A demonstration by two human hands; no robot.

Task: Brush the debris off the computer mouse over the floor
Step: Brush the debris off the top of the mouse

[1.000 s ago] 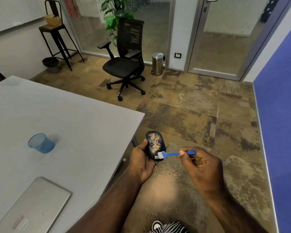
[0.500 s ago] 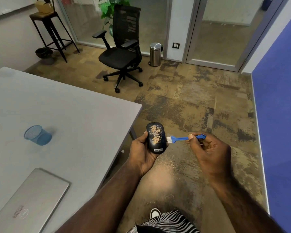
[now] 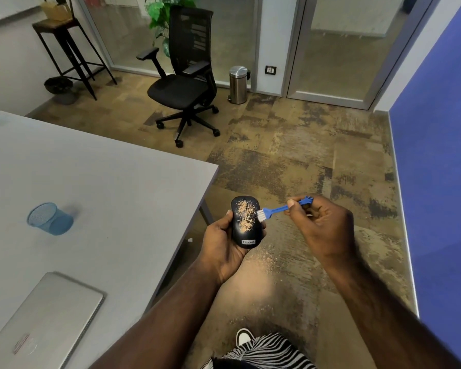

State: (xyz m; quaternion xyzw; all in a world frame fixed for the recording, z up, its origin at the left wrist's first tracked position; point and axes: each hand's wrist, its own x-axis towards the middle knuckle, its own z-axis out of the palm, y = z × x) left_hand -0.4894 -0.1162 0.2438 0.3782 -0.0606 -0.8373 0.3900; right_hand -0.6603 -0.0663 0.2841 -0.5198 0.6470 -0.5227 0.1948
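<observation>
My left hand (image 3: 224,243) cradles the debris-speckled mouse (image 3: 246,221) over the floor (image 3: 290,155) while my right hand (image 3: 322,225) pinches the blue brush (image 3: 277,209), bristles touching its right edge.

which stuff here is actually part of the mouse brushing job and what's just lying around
In the job: computer mouse with debris on it, gripped by the left hand; blue brush, pinched by the right hand; floor.

Lying about: blue cup, laptop, table, office chair, bin.

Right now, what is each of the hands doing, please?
Left hand: holds the mouse.
Right hand: pinches the brush, bristles at the mouse's edge.
</observation>
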